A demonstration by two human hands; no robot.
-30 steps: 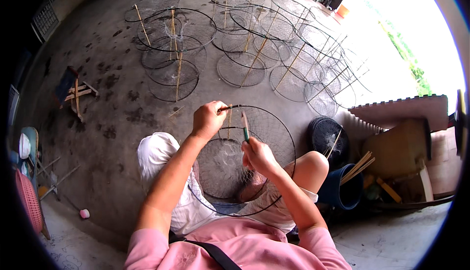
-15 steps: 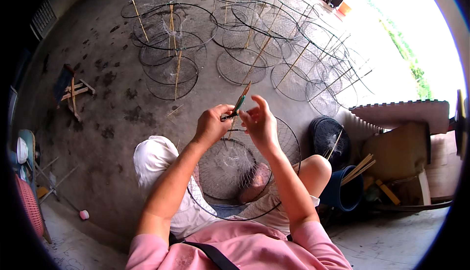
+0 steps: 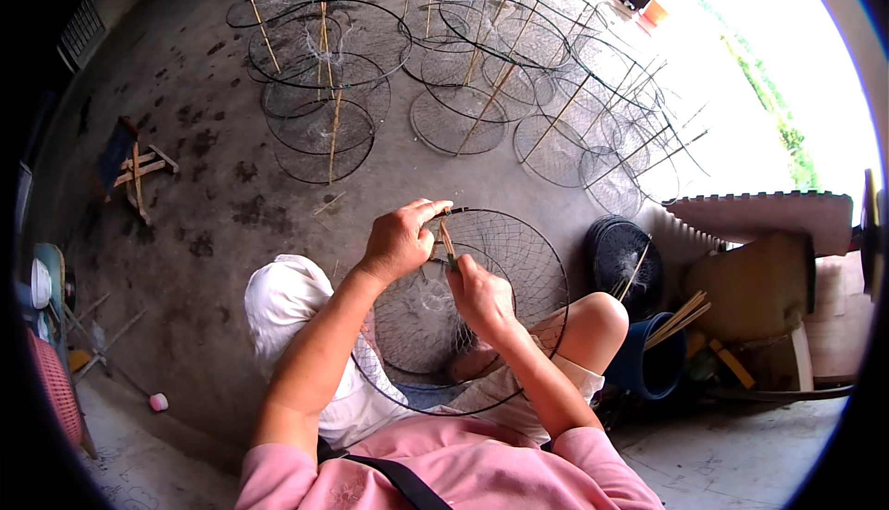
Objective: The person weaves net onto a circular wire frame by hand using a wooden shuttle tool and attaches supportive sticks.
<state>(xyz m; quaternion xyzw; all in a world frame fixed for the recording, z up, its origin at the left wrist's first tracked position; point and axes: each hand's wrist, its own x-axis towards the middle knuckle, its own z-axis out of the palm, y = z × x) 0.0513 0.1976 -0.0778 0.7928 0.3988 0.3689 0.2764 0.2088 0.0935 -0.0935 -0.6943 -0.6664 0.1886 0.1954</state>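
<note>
A round net trap point(image 3: 528, 260), dark hoops with thin mesh between them, stands on its rim between my knees and leans toward my lap. My left hand point(image 3: 400, 242) is closed on its upper hoop at the far side. My right hand point(image 3: 483, 297) grips a green-handled pointed tool point(image 3: 445, 236), its brownish tip turned up at the hoop beside my left fingers. Whether the tool is scissors or pliers I cannot tell, as my palm hides most of its handle. Pale bunched mesh point(image 3: 431, 302) shows in the middle of the trap.
Several net traps propped with bamboo sticks point(image 3: 335, 135) stand across the concrete floor ahead. At right are a stack of black netted hoops point(image 3: 616, 255), a blue bucket point(image 3: 662, 362) holding sticks, and boards. A small folding stool point(image 3: 139, 172) lies far left, a pink basket point(image 3: 54, 385) nearer.
The pointed tool has passed from my left hand to my right and moved down. My left hand now holds the hoop, which has risen slightly.
</note>
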